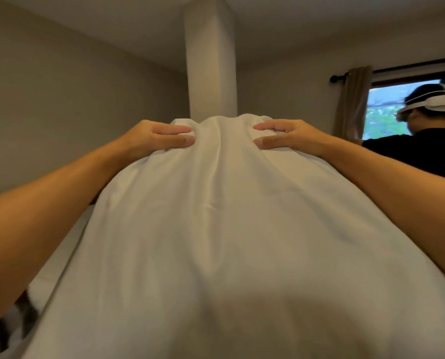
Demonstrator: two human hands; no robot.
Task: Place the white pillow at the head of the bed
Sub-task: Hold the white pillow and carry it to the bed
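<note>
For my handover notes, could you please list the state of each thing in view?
Pillow: held up, gripped at its far end.
Left hand: fingers shut on pillow.
Right hand: fingers shut on pillow.
Curtain: drawn aside.
Window: uncovered, daylight outside.
Bed: mostly hidden.

Left of the white pillow [216,216] the way lies open; a pillar [211,60] stands beyond it, another person [423,146] close right.

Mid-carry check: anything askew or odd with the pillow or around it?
Nothing looks damaged. The white pillow is held up lengthwise by the left hand and right hand, its case bunched at the far end. It hides most of the bed.
</note>
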